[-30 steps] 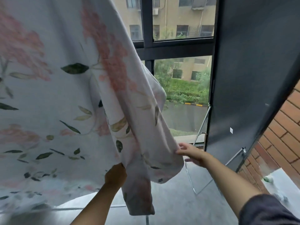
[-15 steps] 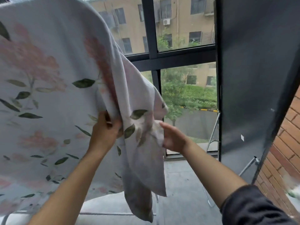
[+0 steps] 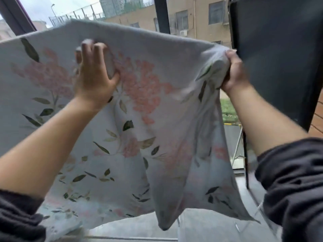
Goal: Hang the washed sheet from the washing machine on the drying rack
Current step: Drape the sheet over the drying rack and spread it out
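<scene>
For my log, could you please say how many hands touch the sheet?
2: the left hand presses the pale floral fabric sheet near its top; the right hand grips its bunched right corner.

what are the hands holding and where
The sheet: right hand grips its bunched upper corner; left hand lies on it near the top edge, grip unclear.

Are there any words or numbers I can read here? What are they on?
None can be read. The sheet shows only pink flowers and green leaves; the building outside shows no legible sign; the dark panel bears no writing.
</scene>
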Motion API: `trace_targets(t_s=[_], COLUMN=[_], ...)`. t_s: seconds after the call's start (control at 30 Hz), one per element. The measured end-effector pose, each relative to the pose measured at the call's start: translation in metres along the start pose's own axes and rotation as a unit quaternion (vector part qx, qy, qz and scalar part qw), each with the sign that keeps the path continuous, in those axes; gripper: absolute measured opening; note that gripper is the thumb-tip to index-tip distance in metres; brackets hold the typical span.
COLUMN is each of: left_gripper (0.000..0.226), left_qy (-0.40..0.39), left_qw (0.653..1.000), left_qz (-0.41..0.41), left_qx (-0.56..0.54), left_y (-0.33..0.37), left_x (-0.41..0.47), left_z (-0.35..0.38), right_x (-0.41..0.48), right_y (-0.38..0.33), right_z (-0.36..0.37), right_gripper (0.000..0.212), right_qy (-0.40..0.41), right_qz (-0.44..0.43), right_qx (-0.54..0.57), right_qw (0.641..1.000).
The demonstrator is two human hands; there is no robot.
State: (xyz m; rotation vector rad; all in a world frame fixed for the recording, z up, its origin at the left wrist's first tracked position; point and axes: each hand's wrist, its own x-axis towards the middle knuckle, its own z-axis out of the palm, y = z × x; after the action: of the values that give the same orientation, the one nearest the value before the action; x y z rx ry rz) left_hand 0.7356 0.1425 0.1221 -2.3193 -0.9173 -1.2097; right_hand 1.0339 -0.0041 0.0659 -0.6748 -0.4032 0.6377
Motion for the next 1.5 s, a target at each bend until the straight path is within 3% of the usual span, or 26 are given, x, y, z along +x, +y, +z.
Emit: trace_targets(t_s=[0.13, 0.23, 0.33, 0.47, 0.53, 0.63, 0.7, 0.8, 0.87, 0.93, 1.0, 1.1, 1.2, 1.27, 1.37, 1.5], left_gripper=[0.061, 0.046, 0.044, 0.036, 0.028, 0.024, 0.025, 0.039, 0.039, 0.037, 0.036, 0.035, 0.035, 0.036, 0.034, 0.015], left_qy=[-0.025, -0.040, -0.053, -0.038, -0.050, -0.083, -0.099, -0.120, -0.141, -0.159, -0.176, -0.192, -0.196, -0.193, -0.189, -0.159], left_qw=[0.997, 0.997, 0.996, 0.985, 0.982, 0.971, 0.958, 0.930, 0.915, 0.902, 0.896, 0.893, 0.892, 0.892, 0.897, 0.928], left_qz=[0.040, 0.055, 0.065, 0.006, -0.028, -0.036, -0.028, -0.026, -0.028, -0.021, -0.015, -0.014, -0.017, -0.021, -0.013, -0.008], left_qx=[0.056, 0.042, -0.041, -0.168, -0.182, -0.221, -0.267, -0.348, -0.378, -0.401, -0.409, -0.407, -0.407, -0.408, -0.400, -0.336], left_y=[-0.003, -0.008, -0.012, -0.004, -0.002, -0.005, -0.006, -0.010, -0.014, -0.019, -0.021, -0.021, -0.021, -0.019, -0.013, -0.012], left_x=[0.039, 0.065, 0.075, 0.084, 0.090, 0.090, 0.086, 0.084, 0.085, 0.087, 0.089, 0.091, 0.092, 0.092, 0.092, 0.090], left_z=[-0.015, -0.018, -0.024, -0.026, -0.025, -0.027, -0.029, -0.035, -0.037, -0.038, -0.040, -0.043, -0.043, -0.041, -0.042, -0.042], right_x=[0.022, 0.014, -0.002, -0.022, -0.028, -0.038, -0.041, -0.039, -0.040, -0.043, -0.043, -0.040, -0.044, -0.040, -0.040, -0.031], right_y=[-0.040, -0.055, -0.060, -0.056, -0.050, -0.033, -0.009, 0.032, 0.056, 0.076, 0.092, 0.111, 0.122, 0.134, 0.142, 0.147], right_z=[0.007, 0.015, 0.012, 0.000, -0.002, -0.006, -0.013, -0.009, -0.002, 0.006, 0.016, 0.025, 0.029, 0.031, 0.024, -0.012], right_gripper=[0.040, 0.043, 0.045, 0.054, 0.042, 0.026, 0.021, 0.027, 0.058, 0.086, 0.074, 0.030, 0.011, 0.024, 0.038, 0.031], right_qy=[0.049, 0.022, -0.058, -0.176, -0.237, -0.357, -0.336, -0.194, -0.180, -0.258, -0.299, -0.293, -0.336, -0.352, -0.305, -0.245], right_qz=[-0.042, 0.015, 0.053, 0.054, 0.050, 0.092, 0.052, -0.061, -0.054, -0.006, 0.018, 0.043, 0.126, 0.188, 0.113, 0.078], right_qx=[-0.082, -0.171, -0.213, -0.157, -0.142, -0.185, -0.289, -0.452, -0.524, -0.505, -0.465, -0.455, -0.544, -0.567, -0.682, -0.664], right_qw=[0.995, 0.985, 0.974, 0.970, 0.960, 0.911, 0.895, 0.869, 0.831, 0.824, 0.833, 0.840, 0.759, 0.721, 0.655, 0.702])
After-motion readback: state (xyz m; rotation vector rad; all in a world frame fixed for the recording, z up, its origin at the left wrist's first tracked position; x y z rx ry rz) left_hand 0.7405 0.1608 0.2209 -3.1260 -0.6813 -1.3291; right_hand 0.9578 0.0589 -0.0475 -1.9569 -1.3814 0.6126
